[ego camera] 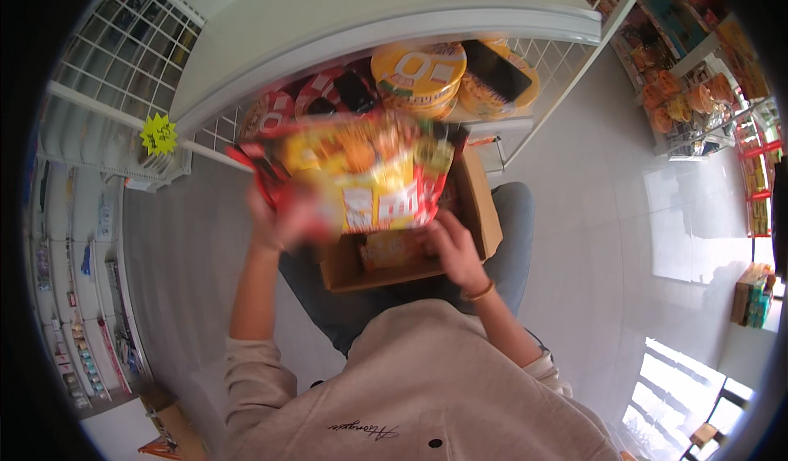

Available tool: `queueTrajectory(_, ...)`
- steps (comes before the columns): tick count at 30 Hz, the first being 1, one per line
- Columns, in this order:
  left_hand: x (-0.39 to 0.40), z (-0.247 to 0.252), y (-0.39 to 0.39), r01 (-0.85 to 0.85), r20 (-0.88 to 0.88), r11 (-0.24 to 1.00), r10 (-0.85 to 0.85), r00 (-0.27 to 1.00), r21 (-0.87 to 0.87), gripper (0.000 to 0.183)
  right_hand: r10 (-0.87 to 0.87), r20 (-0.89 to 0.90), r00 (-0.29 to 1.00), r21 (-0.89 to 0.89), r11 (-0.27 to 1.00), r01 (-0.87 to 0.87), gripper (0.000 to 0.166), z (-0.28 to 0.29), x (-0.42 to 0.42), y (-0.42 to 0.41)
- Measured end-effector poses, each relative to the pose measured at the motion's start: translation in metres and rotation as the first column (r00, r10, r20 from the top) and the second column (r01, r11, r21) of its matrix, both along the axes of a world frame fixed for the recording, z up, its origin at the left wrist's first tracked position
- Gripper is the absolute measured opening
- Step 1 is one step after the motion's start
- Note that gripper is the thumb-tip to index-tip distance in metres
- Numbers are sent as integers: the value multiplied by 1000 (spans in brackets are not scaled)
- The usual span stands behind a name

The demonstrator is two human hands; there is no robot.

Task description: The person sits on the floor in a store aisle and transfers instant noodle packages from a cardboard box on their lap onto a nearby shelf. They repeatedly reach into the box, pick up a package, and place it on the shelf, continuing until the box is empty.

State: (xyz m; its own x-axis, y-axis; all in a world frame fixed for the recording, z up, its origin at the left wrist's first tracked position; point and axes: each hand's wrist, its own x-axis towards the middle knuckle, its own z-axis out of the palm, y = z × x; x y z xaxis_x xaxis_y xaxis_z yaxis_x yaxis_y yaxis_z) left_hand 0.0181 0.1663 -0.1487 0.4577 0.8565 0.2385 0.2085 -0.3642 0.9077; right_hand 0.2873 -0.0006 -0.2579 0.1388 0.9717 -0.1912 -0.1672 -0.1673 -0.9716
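My left hand (pixel 271 215) is blurred and closed on the left end of a red and yellow plastic food package (pixel 363 171). At the package's lower right corner is my right hand (pixel 455 251), its fingers bent against the edge; whether they grip it is unclear. Below the package, an open cardboard box (pixel 486 215) lies between my knees, with a yellow and red package (pixel 391 250) inside. Beyond the package, yellow-lidded instant noodle bowls (pixel 418 70) and red ones (pixel 274 107) stand on a low shelf. A black phone (pixel 497 70) lies on a yellow bowl.
A white shelf board (pixel 394 5) overhangs the bowls, with a wire mesh side panel (pixel 135 36) at its left. Stocked shelves (pixel 80 276) run along the far left. Hanging orange packs (pixel 671 101) and further goods stand at the right. A cardboard box (pixel 175 424) is at the lower left.
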Motion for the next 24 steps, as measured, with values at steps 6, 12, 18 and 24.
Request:
queueTrajectory(6, -3, -84, -90, 3, 77, 938, 25, 997, -347, 54, 240, -241, 941, 100, 970, -221, 49, 3, 7, 2)
queueTrajectory(12, 1, -118, -120, 32, -26, 947, -43, 999, -321, 34, 115, 17, 993, -187, 976, -110, 26, 4, -8, 23)
queueTrajectory(18, 18, -102, -115, 54, -305, 959, -141, 942, -277, 45, 102, 630, 770, -111, 993, -41, 27, 59, 25, 60)
queueTrajectory(24, 18, -117, -116, 132, -298, 980, -172, 939, -150, 35, 279, 949, 144, -257, 954, -152, 24, 39, 28, 97)
